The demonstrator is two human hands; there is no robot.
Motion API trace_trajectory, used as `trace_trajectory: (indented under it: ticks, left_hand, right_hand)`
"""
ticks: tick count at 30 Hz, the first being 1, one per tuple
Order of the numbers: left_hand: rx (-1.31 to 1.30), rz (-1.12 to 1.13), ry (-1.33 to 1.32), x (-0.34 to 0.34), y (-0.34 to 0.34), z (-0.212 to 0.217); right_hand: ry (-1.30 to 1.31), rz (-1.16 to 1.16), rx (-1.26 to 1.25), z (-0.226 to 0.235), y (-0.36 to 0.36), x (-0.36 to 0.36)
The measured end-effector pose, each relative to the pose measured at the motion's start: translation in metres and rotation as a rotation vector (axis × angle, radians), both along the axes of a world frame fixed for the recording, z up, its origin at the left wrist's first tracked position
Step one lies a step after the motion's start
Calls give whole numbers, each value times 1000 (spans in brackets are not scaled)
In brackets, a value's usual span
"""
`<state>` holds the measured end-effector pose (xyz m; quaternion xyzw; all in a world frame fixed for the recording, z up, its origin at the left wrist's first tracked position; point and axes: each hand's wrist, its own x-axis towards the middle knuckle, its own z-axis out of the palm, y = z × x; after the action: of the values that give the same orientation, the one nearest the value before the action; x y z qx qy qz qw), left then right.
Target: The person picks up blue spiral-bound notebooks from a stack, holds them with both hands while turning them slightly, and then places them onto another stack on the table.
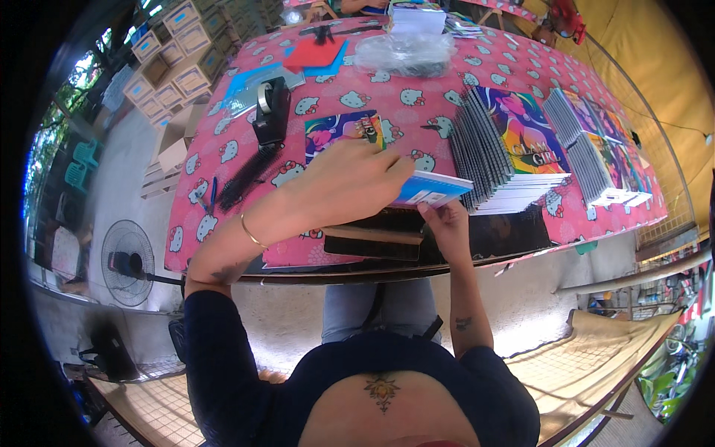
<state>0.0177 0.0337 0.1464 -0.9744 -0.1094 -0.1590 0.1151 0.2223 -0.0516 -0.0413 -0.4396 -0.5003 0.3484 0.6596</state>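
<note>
A blue-backed notebook is held up at a tilt near the table's front edge. My right hand grips its near edge, thumb on the blue cover. My left hand reaches across from the left with its fingers curled in at the notebook's left end; its fingertips and anything in them are hidden. Beyond the left hand, a colourful printed cover lies on the table, partly covered by the hand. Under both hands is a dark block with a wooden edge.
To the right stands a leaning stack of coil-bound notebooks, with smaller stacks beyond. On the left are a black tape dispenser, black binding coils and blue-handled pliers. Clear plastic lies farther back. A fan stands left.
</note>
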Motion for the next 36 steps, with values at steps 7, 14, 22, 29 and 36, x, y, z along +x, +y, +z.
trace_trajectory:
  ticks: [7,14,22,29,36]
  left_hand:
    - [36,398,-311,-31,-25,-105]
    - [-1053,484,-1200,-59,-29,-198]
    - [0,962,-407,-193,128,-234]
    - [33,915,-865,-160,98,-182]
    - [-466,603,-839,-124,3,-150]
  right_hand:
    - [-205,58,-52,-21,0,-12]
    - [-148,-21,-19,-2,6,-30]
    - [-153,-35,-5,-13,10,-4]
    - [-82,-25,-62,-17,9,3]
    - [-814,-481,344,67,-4,-33]
